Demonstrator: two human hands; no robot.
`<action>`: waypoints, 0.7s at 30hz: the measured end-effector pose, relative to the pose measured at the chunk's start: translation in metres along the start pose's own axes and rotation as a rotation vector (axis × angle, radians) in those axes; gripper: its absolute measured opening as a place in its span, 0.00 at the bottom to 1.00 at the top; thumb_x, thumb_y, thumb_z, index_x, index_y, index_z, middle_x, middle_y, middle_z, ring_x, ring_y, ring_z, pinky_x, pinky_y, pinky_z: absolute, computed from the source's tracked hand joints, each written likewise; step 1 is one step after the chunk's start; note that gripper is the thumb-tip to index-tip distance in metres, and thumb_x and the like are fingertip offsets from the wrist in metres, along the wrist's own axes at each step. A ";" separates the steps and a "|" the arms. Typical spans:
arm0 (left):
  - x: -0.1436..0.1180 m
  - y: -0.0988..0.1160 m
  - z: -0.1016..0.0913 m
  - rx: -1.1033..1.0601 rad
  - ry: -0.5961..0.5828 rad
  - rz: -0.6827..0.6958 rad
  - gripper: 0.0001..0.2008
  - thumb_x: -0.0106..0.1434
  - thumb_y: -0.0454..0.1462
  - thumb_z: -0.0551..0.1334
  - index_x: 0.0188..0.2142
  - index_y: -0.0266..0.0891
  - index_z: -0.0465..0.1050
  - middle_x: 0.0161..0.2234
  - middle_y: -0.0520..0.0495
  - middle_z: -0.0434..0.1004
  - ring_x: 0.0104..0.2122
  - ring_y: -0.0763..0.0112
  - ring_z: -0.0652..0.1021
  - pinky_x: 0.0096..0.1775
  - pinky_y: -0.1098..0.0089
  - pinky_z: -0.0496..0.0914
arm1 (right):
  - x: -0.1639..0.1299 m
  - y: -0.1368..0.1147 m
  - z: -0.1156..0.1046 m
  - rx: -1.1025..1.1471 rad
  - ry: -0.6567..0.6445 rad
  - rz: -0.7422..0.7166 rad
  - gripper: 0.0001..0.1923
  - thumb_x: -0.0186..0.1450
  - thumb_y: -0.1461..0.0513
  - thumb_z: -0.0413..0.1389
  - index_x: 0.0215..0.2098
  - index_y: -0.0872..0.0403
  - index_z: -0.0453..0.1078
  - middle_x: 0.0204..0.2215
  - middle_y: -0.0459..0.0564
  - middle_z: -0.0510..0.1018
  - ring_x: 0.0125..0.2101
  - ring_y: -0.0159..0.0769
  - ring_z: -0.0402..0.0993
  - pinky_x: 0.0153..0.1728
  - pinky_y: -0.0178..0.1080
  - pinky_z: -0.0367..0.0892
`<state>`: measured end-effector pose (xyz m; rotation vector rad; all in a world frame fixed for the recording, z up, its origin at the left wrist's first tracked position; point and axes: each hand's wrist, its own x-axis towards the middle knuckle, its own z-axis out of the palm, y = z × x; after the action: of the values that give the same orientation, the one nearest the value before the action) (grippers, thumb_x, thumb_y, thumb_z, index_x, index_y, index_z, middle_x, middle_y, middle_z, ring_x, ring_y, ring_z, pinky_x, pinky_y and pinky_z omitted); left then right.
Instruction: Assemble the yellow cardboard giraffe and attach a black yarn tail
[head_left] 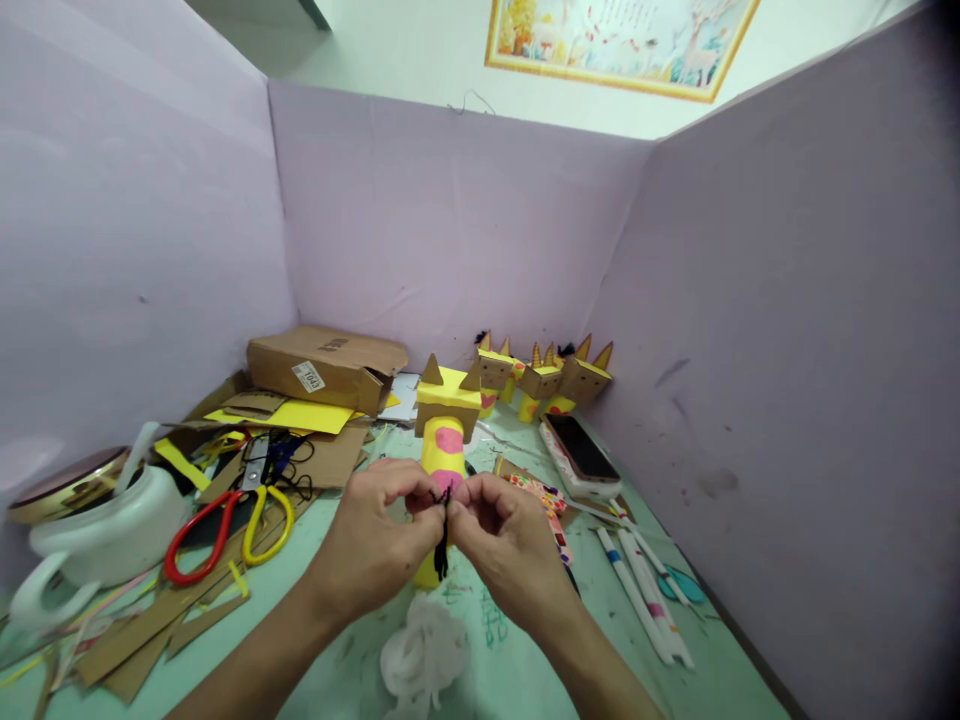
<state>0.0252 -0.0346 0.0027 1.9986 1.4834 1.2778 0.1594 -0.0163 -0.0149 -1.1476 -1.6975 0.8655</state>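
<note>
My left hand [390,530] and my right hand [495,520] meet in the middle, thumbs and fingertips pinched on a small bundle of black yarn [441,555]. Its loose strands hang down between them. Right behind the fingers stands a cardboard-and-yellow-paper animal figure [448,400] with two pointed ears and pink patches on its yellow body. The hands hide part of its lower body, and whether the yarn is fastened to it I cannot tell. A crumpled white tissue [422,650] lies just in front.
Scissors [225,530], cardboard strips [142,640] and a white mug [105,540] lie left. Behind is a cardboard box [322,360]. Similar animal figures [544,380] stand at back right, near a phone [581,447] and markers [645,595]. Lilac panels [465,220] enclose the table.
</note>
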 end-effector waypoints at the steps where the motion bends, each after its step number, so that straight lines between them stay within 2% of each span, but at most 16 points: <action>1: -0.001 0.000 0.001 -0.012 0.011 -0.005 0.07 0.51 0.32 0.55 0.18 0.38 0.64 0.20 0.53 0.68 0.25 0.72 0.69 0.31 0.71 0.62 | 0.000 0.000 0.001 -0.007 0.012 -0.005 0.05 0.51 0.62 0.51 0.19 0.54 0.63 0.15 0.41 0.63 0.18 0.27 0.56 0.18 0.30 0.52; 9: -0.004 0.004 0.005 -0.029 0.099 -0.039 0.05 0.48 0.31 0.55 0.19 0.37 0.69 0.20 0.52 0.67 0.25 0.72 0.69 0.31 0.71 0.63 | -0.001 -0.002 0.003 -0.094 0.075 -0.042 0.02 0.50 0.64 0.50 0.20 0.53 0.62 0.16 0.41 0.64 0.18 0.28 0.57 0.19 0.31 0.52; 13: -0.002 0.002 0.004 -0.132 0.071 -0.137 0.05 0.49 0.34 0.56 0.20 0.37 0.69 0.21 0.52 0.68 0.25 0.72 0.69 0.30 0.72 0.63 | -0.003 0.000 -0.001 -0.094 0.077 -0.041 0.04 0.52 0.62 0.52 0.22 0.54 0.67 0.16 0.41 0.64 0.17 0.28 0.56 0.19 0.32 0.52; 17: 0.001 0.000 0.000 -0.306 0.003 -0.309 0.07 0.49 0.37 0.59 0.21 0.36 0.71 0.21 0.52 0.70 0.25 0.72 0.68 0.29 0.72 0.63 | -0.003 0.006 -0.008 -0.004 0.082 -0.031 0.12 0.54 0.59 0.52 0.33 0.55 0.73 0.21 0.44 0.71 0.17 0.27 0.56 0.20 0.33 0.54; 21: 0.001 0.001 -0.001 -0.364 -0.020 -0.344 0.07 0.49 0.38 0.60 0.21 0.35 0.71 0.21 0.51 0.70 0.25 0.72 0.68 0.29 0.73 0.63 | -0.001 0.009 -0.011 0.062 0.085 0.005 0.13 0.54 0.57 0.53 0.31 0.56 0.74 0.19 0.45 0.70 0.17 0.28 0.56 0.19 0.33 0.54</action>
<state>0.0246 -0.0343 0.0044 1.4506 1.3903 1.2644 0.1730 -0.0134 -0.0193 -1.1317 -1.5884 0.8551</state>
